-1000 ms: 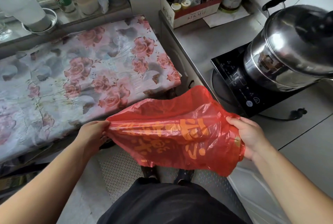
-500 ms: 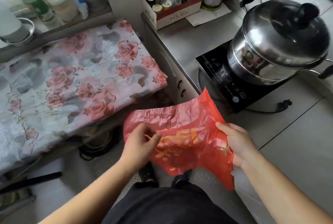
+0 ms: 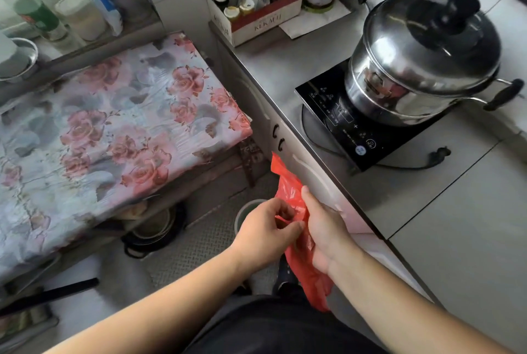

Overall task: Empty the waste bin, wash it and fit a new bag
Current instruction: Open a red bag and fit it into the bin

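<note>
A thin red plastic bag with orange print hangs bunched between both hands, beside the counter front. My right hand grips its middle with the fingers wrapped round it. My left hand pinches the bag's edge just left of the right hand. On the floor behind my left hand, part of a small round bin shows its pale rim; most of it is hidden by the hand.
A low table with a rose-patterned cover fills the left. The grey counter on the right carries an induction hob with a steel pot. A box of bottles stands at the back. A dark pan lies under the table.
The bag, spread wide between both hands a second ago, is now gathered into a narrow bunch. Both hands have come together and lowered toward the floor by the counter.
</note>
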Demonstrator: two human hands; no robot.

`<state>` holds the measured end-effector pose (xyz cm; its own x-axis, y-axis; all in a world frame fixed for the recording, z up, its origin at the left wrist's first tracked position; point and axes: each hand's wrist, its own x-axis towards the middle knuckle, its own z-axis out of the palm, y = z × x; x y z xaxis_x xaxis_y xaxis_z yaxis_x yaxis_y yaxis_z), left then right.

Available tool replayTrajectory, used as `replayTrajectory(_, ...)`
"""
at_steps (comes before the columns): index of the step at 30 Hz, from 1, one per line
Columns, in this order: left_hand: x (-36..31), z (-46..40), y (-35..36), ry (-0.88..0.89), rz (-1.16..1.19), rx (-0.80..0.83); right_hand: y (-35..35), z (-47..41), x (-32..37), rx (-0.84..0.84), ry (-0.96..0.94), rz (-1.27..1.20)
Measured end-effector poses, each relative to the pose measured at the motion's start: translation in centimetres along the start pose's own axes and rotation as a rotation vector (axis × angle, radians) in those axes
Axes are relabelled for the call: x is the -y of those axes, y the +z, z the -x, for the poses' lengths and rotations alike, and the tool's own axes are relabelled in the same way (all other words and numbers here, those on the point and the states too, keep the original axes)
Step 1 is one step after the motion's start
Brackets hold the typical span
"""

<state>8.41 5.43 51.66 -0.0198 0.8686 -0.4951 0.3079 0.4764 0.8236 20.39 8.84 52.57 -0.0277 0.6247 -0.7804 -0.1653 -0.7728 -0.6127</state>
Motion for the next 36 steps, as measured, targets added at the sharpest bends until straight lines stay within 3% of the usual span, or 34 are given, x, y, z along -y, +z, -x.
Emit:
replayTrajectory(4, 0.3, 0.1, 0.1, -0.065, 0.033, -0.073, 0.4, -0.2, -0.8, 0.037, -0.054, 0.021)
replayTrajectory(7, 0.4, 0.1, -0.3, -0.265, 0.448, -0.105, 0.4, 0.0, -1.2, 0.128, -0.054, -0.052)
replayTrajectory(10, 1.1, 0.1, -1.6, -0.414, 0.752, -0.168, -0.5, -0.5, -1.4, 0.155, -0.116, 0.225)
replayTrajectory(13, 2.0, -0.2, -3.0, -0.500, 0.859, -0.218, -1.3, -1.2, -1.2, 0.117, -0.171, 0.492)
replayTrajectory(16, 3.0, -0.6, -3.9, -0.461, 0.877, -0.271, -1.9, -2.5, -1.1, 0.028, -0.192, 0.666)
replayTrajectory(19, 4.2, -0.3, -5.2, -0.308, 0.655, -0.226, -2.8, -3.7, -1.4, -0.045, -0.215, 0.835)
replayTrajectory(23, 7.1, -0.5, -7.1, -0.174, -0.287, -0.167, -3.9, -4.9, -1.5, -0.104, -0.268, 1.082)
replayTrajectory(25, 8.3, -0.7, -8.1, -0.203, -0.568, -0.171, -4.3, -5.3, -1.6, -0.126, -0.292, 1.188)
replayTrajectory(29, 10.8, -0.9, -9.5, -0.269, -0.729, -0.220, -5.5, -6.0, -2.2, -0.205, -0.324, 1.351)
replayTrajectory(36, 13.3, -0.5, -11.4, -0.422, -0.715, -0.316, -7.6, -6.2, -2.8, -0.320, -0.267, 1.527)
